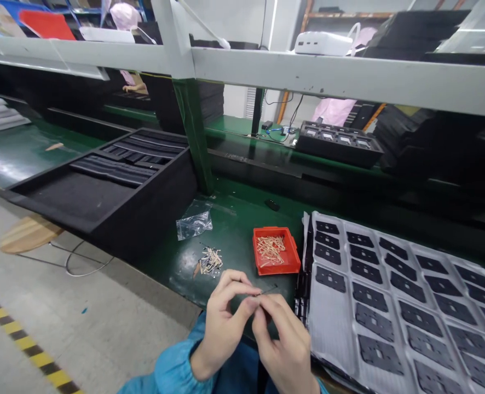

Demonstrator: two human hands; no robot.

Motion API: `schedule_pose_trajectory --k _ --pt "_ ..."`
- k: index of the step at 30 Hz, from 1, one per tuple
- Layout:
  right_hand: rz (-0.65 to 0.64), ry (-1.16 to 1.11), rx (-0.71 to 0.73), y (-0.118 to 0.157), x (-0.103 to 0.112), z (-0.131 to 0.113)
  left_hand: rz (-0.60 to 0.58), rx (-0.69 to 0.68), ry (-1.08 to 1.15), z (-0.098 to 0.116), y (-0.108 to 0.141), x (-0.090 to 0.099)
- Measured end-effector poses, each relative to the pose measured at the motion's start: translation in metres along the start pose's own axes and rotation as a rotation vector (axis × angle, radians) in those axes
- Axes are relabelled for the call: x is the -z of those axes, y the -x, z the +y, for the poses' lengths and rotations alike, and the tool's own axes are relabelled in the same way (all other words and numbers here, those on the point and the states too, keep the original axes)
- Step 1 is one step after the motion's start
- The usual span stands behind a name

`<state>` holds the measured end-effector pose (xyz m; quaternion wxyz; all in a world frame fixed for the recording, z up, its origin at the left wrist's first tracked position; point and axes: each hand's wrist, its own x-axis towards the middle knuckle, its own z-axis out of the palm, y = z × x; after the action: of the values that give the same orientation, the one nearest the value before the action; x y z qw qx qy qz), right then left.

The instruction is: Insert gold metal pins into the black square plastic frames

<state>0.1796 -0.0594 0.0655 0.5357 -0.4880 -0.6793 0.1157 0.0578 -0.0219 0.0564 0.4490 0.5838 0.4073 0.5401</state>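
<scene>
Left hand (224, 323) and right hand (281, 342) pinching thin dark strip (269, 289) between fingertips, red tray (277, 267) of tan slivers (271, 249) just beyond, green worktop (234, 230) beneath

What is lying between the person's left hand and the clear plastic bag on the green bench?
In the head view, a small loose pile of thin tan strips lies on the green bench between the left hand and the clear plastic bag.

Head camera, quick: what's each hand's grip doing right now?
Left hand: closed, pinching a thin dark wire-like strip.
Right hand: closed, pinching the same strip.
</scene>
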Motion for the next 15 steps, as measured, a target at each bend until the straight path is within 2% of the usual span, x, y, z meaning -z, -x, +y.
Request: schedule_pose_trajectory --k 2,4,6,7,9,11,13,15 --pt "-0.035 0.001 0.034 -0.001 -0.001 0.004 0.077 0.005 -0.018 -0.003 -0.008 0.008" --pt "-0.034 0.022 0.021 -0.003 0.0 0.017 0.253 0.022 -0.009 -0.009 -0.019 0.019" --pt "0.03 0.079 -0.116 -0.005 0.001 0.037 0.416 0.034 0.027 -0.014 -0.03 0.03" --pt "0.076 0.116 -0.227 -0.006 0.001 0.048 0.455 0.037 0.042 -0.015 -0.036 0.033" --pt "0.114 0.158 -0.364 -0.008 0.0 0.064 0.424 0.05 0.035 -0.013 -0.043 0.035" --pt "0.077 0.052 -0.458 -0.009 -0.002 0.068 0.309 0.054 -0.016 -0.008 -0.044 0.028" --pt "0.044 -0.178 -0.551 -0.007 -0.007 0.059 0.168 0.052 -0.047 -0.004 -0.041 0.018" --pt "0.078 -0.348 -0.625 -0.006 -0.01 0.046 0.044 0.056 -0.041 -0.002 -0.035 0.01"
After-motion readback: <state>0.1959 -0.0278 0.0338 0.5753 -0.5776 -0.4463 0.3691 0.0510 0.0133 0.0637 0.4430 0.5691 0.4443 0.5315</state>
